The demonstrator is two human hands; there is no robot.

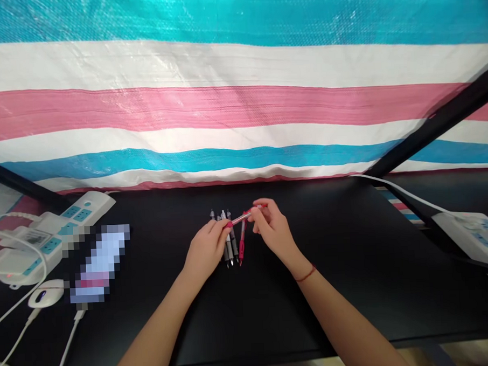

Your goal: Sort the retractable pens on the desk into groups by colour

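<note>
A red pen with a clear barrel (241, 217) is held tilted above the black table (337, 287), its right end higher. My left hand (206, 246) pinches its lower left end. Around its upper right end, the fingers of my right hand (275, 229) are closed. Below the held pen, several grey and black pens (231, 248) lie side by side on the table, partly hidden by my left hand. Just right of them lies another red pen (241, 249), pointing toward me. A thin red string bracelet (307, 273) circles my right wrist.
At the left are a white power strip (87, 208) with plugs, a blurred-out phone (104, 259) on a cable and a small white device (46, 294). Another white power strip (464, 230) sits at the right. A striped tarp (240, 107) hangs behind, beside slanted black bars (435, 118).
</note>
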